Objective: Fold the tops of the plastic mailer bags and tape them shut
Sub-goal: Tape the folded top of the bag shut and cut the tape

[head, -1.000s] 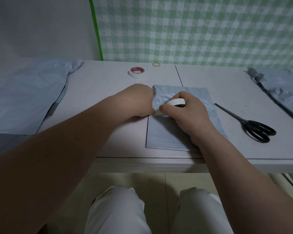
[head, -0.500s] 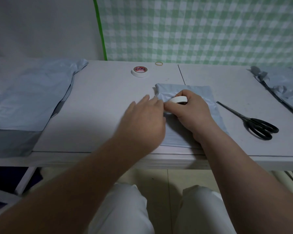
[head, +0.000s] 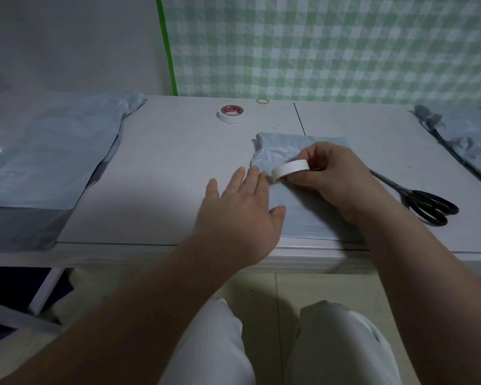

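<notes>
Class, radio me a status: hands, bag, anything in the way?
Left hand open, flat at left edge of bag. Right hand grips tape roll over bag. Scissors right of bag, off the fold.

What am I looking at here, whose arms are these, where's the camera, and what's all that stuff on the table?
No machine here: these are a person's two bare arms, filmed by a camera worn on their head that looks forward and down. On the white table lies a grey plastic mailer bag. The right hand holds a roll of white tape over that bag, its fingers curled round it. The left hand is open and flat, fingertips at the bag's left edge. Further back lie a second tape roll and a rubber band. Black scissors lie to the right. A pile of grey bags covers the left end; crumpled bags lie at the right end.
</notes>
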Demonstrator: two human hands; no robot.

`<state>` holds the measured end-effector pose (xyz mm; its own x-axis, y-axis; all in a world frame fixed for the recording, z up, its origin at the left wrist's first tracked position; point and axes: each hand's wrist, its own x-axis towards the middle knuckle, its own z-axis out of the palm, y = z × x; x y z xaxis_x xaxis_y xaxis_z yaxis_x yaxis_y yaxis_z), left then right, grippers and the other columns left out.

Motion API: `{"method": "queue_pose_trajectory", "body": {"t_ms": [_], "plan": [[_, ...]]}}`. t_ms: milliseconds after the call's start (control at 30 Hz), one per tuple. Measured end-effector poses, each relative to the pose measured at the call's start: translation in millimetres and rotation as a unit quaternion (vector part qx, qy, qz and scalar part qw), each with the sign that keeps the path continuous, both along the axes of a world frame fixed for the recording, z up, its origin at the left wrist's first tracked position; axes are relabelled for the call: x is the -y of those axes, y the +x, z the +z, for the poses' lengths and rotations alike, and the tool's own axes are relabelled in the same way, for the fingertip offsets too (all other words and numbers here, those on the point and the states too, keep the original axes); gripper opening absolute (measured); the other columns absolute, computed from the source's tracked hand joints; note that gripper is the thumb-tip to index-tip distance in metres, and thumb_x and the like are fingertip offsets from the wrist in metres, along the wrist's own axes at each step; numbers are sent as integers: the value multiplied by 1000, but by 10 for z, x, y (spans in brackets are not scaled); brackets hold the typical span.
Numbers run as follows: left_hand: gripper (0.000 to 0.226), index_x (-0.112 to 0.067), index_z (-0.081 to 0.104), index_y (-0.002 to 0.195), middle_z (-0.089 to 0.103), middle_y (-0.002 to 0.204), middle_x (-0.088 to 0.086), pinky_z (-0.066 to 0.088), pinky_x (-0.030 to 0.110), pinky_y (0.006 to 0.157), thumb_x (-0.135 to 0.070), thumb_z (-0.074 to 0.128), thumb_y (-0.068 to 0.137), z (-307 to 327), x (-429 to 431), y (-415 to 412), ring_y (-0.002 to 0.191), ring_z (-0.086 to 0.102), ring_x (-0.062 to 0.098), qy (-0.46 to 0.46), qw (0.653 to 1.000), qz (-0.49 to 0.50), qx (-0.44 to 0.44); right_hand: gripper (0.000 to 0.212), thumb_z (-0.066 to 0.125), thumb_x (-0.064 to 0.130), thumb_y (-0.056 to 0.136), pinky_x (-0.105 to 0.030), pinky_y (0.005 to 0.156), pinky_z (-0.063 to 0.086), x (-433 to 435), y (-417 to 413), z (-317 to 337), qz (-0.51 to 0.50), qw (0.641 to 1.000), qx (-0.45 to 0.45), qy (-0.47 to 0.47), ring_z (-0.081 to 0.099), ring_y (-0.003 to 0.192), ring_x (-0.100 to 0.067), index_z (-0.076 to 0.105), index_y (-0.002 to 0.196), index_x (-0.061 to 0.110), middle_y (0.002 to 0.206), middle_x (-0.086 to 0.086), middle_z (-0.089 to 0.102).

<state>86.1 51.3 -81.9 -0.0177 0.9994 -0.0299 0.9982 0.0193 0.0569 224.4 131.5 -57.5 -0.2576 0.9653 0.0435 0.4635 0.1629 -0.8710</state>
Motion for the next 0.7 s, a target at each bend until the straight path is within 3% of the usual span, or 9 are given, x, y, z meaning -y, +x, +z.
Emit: {"method": "queue_pose_trajectory", "body": {"t_ms": [100,300,467,700], "plan": [[66,-17,-2,152,-5,161,-1,4,51,115,-51,16,98,3,12,6,147,-4,17,2,1000,4,-3,12,70,10,79,-35,79,55,-6,-2,-98,-56,996,-3,65,66,74,-16,67,82,22,79,1,71],[67,-15,0,152,-4,161,0,3,52,116,-51,15,98,23,8,26,147,-6,17,-12,1000,10,-11,17,60,12,88,-10,71,41,60,-62,-173,-74,983,33,166,60,76,-8,72,99,16,83,8,68],[69,-8,8,151,-5,161,4,-3,52,115,-49,17,97,100,-50,124,147,-11,18,11,998,11,-64,21,57,11,90,-12,73,35,55,-79,-206,-67,972,81,210,60,84,-11,70,105,13,96,0,72],[70,-8,3,151,0,160,8,3,50,117,-50,18,98,-41,-51,159,148,0,17,19,999,14,-27,30,57,9,89,-9,78,31,43,-85,-218,-57,963,107,241,63,101,-19,67,117,12,111,-4,70]]}}
